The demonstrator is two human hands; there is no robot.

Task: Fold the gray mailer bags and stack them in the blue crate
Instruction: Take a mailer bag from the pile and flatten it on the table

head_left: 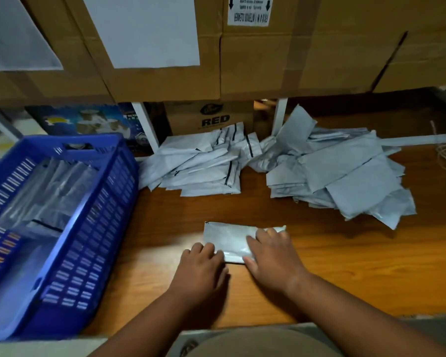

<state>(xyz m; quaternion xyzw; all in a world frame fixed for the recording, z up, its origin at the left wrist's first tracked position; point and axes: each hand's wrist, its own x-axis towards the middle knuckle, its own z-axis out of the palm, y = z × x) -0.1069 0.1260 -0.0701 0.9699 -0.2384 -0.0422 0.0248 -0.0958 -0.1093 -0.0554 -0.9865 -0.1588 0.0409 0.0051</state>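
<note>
Two hands at work: I have my left hand (202, 264) and right hand (269, 249) both down on one folded gray mailer bag (229, 239) lying flat on the wooden table (345, 266)
Step in hand: I judge this to be the pressing of the fold, before the bag goes to the crate
How to do it well: I would keep both palms low, sweep outward toward 9 and 3 o'clock to push trapped air out, and line up the edges before creasing hard, since slick plastic tends to spring open
Left fingers: loosely bent, tips on the bag's near-left corner; whether they pinch the edge I cannot tell
Right fingers: spread fairly wide and flat, pressing on the bag's right half and covering its near-right corner
Bag relative to fingers: it runs from under both hands out toward 12 o'clock, its far-left corner uncovered
Destination: blue crate (70, 228) at 9 o'clock, bags already inside
Supply: two loose piles of mailer bags (345, 176) at 12 to 1 o'clock, well apart from my hands
Backdrop: cardboard boxes (294, 60) at 12 o'clock
</note>
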